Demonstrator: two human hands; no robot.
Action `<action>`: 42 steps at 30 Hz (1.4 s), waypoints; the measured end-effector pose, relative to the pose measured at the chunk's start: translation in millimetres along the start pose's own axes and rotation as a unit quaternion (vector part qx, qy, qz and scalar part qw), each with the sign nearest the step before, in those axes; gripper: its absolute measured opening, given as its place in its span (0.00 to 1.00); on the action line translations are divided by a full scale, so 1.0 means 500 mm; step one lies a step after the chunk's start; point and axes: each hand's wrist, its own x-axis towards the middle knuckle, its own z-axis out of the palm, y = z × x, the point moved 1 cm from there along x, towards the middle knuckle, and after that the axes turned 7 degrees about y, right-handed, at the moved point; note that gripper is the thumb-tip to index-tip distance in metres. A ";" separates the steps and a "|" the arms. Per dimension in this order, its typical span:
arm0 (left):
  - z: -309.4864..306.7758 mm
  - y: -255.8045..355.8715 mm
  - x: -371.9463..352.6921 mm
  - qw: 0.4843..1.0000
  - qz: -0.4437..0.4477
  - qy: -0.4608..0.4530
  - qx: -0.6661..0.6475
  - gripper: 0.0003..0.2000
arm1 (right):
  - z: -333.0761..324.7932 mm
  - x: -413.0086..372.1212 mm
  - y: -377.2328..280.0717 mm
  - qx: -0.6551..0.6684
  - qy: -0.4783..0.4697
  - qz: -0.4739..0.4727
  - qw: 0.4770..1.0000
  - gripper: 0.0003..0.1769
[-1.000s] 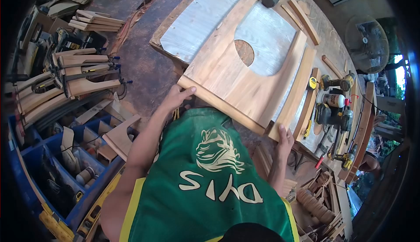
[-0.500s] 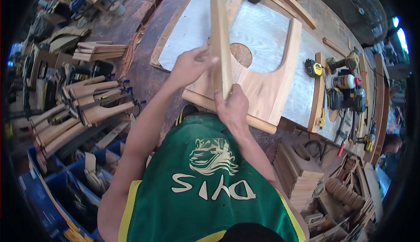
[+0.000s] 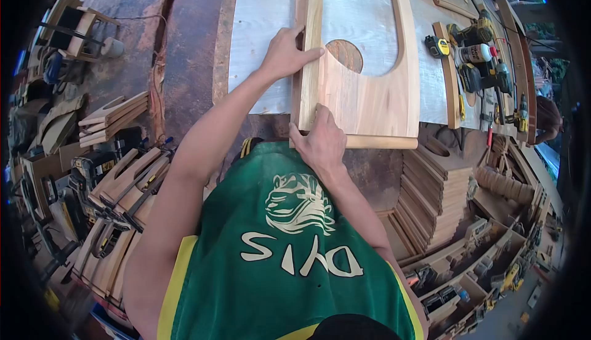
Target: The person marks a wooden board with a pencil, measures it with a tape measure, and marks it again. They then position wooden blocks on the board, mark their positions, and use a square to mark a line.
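Note:
A long wooden strip lies along the left side of a wooden panel that has a curved cutout. My left hand grips the strip partway up, thumb across its top and fingers at its left side. Closer to my body, my right hand is closed around the strip's near end. A rounded wooden rail runs along the panel's near edge. Under the panel is a pale board, and a round hole shows through the cutout.
To the right are a yellow tape measure, a glue bottle and cordless drills. Stacked wooden parts stand below the bench at right. Clamped wooden pieces and more stacked pieces are at left.
The strip has come down from a raised, tilted position to lie along the panel's left side. My left hand has closed on it, and the panel now sits straighter in view.

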 end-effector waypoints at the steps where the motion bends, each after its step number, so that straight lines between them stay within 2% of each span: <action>1: 0.003 0.007 -0.003 1.000 -0.014 -0.004 0.013 0.45 | 0.002 -0.003 0.000 0.002 -0.011 0.000 1.000 0.29; 4: 0.008 0.024 -0.009 0.998 -0.045 -0.009 0.050 0.49 | -0.001 -0.007 -0.003 -0.002 -0.060 0.037 0.997 0.35; 6: 0.013 0.025 -0.019 0.997 -0.056 -0.008 0.061 0.50 | -0.002 -0.005 -0.003 -0.007 -0.055 0.029 0.998 0.35; 7: 0.017 0.022 -0.031 0.996 -0.060 -0.006 0.062 0.49 | -0.003 -0.007 -0.004 -0.010 -0.054 0.026 0.998 0.35; 8: 0.018 0.022 -0.038 0.996 -0.060 -0.003 0.063 0.49 | -0.003 -0.008 -0.006 -0.005 -0.055 0.038 0.998 0.29; 13: 0.017 0.038 -0.055 0.995 -0.064 0.012 0.080 0.43 | -0.006 -0.022 -0.018 -0.019 -0.061 0.044 0.997 0.29; 16: 0.021 0.045 -0.066 0.994 -0.052 0.060 0.071 0.41 | -0.006 -0.027 -0.022 -0.025 -0.064 0.053 0.996 0.28; 23: 0.008 0.055 -0.057 0.995 -0.082 0.046 0.027 0.36 | -0.006 -0.025 -0.035 -0.046 -0.073 0.065 0.994 0.29; 28: -0.012 0.055 -0.054 0.994 -0.101 0.034 0.010 0.32 | 0.010 -0.032 -0.026 -0.054 -0.045 0.055 0.996 0.31; 31: -0.010 0.054 -0.060 0.994 -0.089 0.066 0.020 0.33 | 0.011 -0.037 -0.024 -0.059 -0.030 0.047 0.997 0.32; 42: -0.008 0.042 -0.051 0.995 -0.085 0.039 0.023 0.34 | 0.012 -0.040 -0.013 -0.030 -0.032 0.045 0.998 0.38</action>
